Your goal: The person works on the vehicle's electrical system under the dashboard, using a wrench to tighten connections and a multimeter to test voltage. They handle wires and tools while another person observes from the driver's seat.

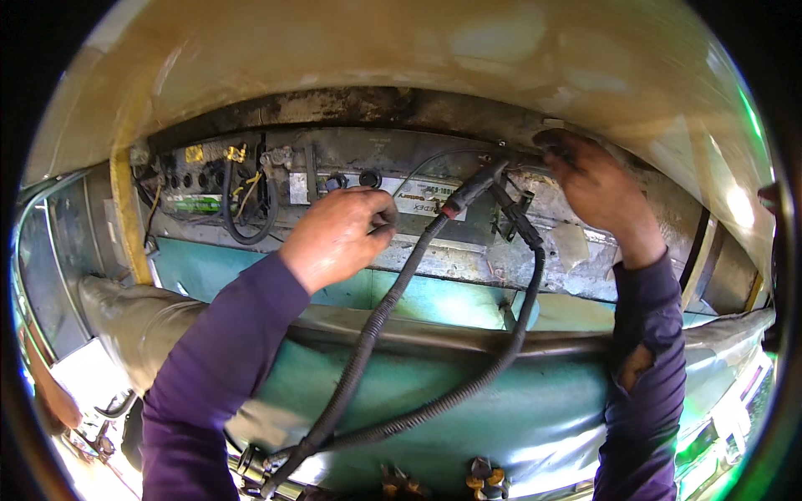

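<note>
My left hand (344,238) is closed in a pinch in front of the middle battery (393,154), just below two round black caps (370,178). Whatever its fingers hold, if anything, is hidden. At the battery's right end my right hand (600,190) curls its blackened fingers near a dark piece (551,140) that I cannot make out. Between the hands, a thick black corrugated cable (388,305) with a red band rises to a black-sleeved end (478,188) on the battery. A second corrugated cable (510,351) ends in a black clamp (520,219) beside it.
Another battery (196,179) with a looped black cable (269,221) sits at the left, beside a yellow upright strip (129,209). A tan panel (376,46) overhangs everything. In front runs a green padded cover (468,397). Part of another person's arm (54,392) shows far left.
</note>
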